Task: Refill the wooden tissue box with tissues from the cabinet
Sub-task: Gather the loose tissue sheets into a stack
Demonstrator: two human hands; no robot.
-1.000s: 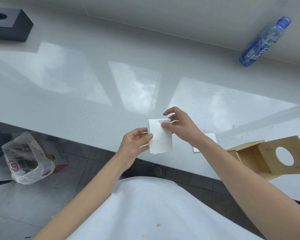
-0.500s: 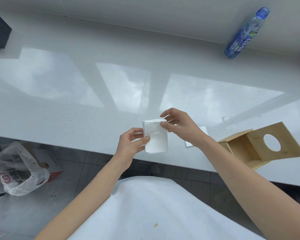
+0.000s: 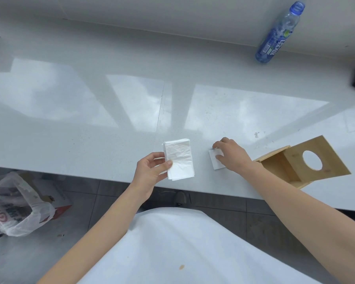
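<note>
Tissue stack (image 3: 178, 158) held upright just above counter edge, pinched by left hand (image 3: 152, 171), thumb on front face; wooden tissue box (image 3: 303, 160) lies on its side on white countertop (image 3: 90, 119), right of both hands, open end facing them, empty inside as far as visible; right hand (image 3: 232, 154) fingers curled down on small white card (image 3: 215, 162) lying flat on counter, grip not certain; step: loading not yet begun; next likely: free right hand, steady box, slide stack in through open end without crumpling

Right hand (image 3: 232, 155) hides part of small white sheet (image 3: 215, 162).
</note>
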